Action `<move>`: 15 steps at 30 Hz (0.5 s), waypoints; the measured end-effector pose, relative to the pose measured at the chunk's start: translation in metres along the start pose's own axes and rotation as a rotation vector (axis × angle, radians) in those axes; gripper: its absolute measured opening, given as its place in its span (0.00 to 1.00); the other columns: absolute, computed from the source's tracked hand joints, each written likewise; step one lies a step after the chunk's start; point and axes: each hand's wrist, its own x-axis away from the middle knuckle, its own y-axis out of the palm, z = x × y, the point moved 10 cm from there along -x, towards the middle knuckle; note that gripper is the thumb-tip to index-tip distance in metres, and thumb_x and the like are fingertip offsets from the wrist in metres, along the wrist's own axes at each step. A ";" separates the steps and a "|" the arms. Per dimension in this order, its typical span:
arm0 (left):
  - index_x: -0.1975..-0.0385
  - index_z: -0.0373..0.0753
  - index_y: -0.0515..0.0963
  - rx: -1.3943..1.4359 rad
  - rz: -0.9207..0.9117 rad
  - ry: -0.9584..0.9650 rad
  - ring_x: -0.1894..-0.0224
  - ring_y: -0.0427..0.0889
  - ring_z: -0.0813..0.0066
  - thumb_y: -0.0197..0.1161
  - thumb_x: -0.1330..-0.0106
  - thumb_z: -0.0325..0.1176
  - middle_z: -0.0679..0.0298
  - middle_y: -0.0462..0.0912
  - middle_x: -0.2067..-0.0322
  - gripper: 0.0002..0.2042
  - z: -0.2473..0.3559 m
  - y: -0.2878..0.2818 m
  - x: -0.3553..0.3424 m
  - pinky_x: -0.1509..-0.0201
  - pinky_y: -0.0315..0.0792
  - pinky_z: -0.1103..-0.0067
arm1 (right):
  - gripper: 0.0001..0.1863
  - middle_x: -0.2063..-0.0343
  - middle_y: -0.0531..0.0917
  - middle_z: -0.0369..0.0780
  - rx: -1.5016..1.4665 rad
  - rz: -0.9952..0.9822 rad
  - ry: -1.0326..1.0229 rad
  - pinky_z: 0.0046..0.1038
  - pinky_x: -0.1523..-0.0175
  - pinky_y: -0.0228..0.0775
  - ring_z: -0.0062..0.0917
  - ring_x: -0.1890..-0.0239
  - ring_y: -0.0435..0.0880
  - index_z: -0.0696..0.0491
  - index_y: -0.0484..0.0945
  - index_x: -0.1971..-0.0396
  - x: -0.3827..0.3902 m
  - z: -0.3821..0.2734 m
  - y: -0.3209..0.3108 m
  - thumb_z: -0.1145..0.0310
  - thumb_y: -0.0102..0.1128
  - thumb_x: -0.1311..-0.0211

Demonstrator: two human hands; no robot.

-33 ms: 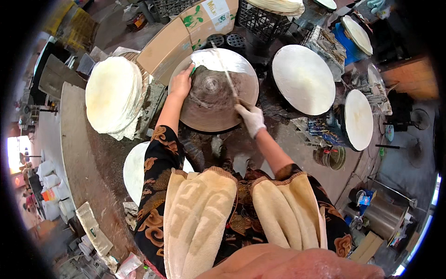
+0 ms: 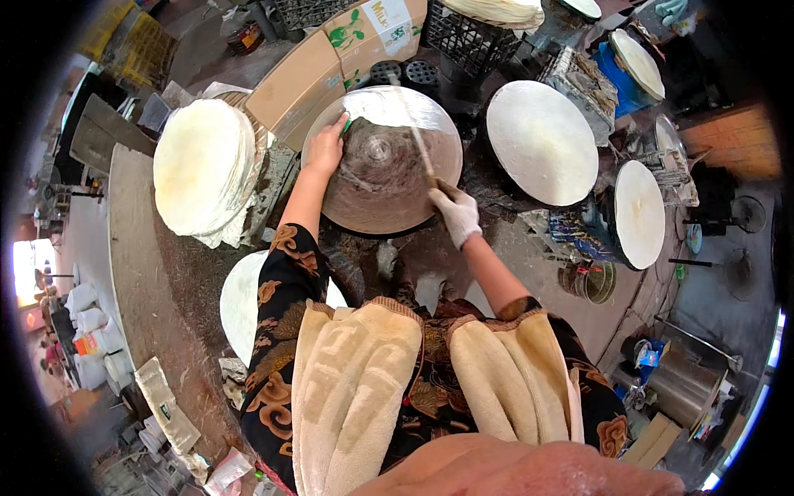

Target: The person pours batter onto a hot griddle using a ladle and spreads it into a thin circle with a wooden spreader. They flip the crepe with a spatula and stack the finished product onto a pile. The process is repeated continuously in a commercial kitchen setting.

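Observation:
A round griddle (image 2: 389, 211) is in front of me, coated grey-brown with swirl marks; a shiny whitish patch (image 2: 397, 106) covers its far part. At the griddle's upper left, my left hand (image 2: 325, 150) is closed around a small green-edged thing (image 2: 346, 126), mostly hidden by the fingers. My right hand (image 2: 456, 217), in a white glove, grips the near end of a long thin stick (image 2: 420, 142). That stick slants up and left over the griddle, and its far end is blurred near the far rim.
Left of the griddle stands a stack of round flatbreads (image 2: 201, 165). A cardboard box (image 2: 298, 87) is behind it, with perforated black cylinders (image 2: 422, 74) alongside. Two round white-topped surfaces (image 2: 542, 142) (image 2: 638, 213) lie to the right. Another pale disc (image 2: 240, 302) is beside my left arm.
My right hand and the stick have shifted a little to the right. My left hand stays at almost the same place on the griddle.

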 end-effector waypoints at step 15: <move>0.40 0.51 0.67 -0.028 0.183 -0.291 0.60 0.79 0.48 0.59 0.45 0.21 0.47 0.79 0.60 0.29 -0.037 -0.026 0.067 0.58 0.73 0.61 | 0.27 0.63 0.82 0.37 0.212 -0.360 0.167 0.21 0.53 0.68 0.18 0.62 0.77 0.60 0.75 0.48 -0.031 -0.016 -0.002 0.57 0.60 0.43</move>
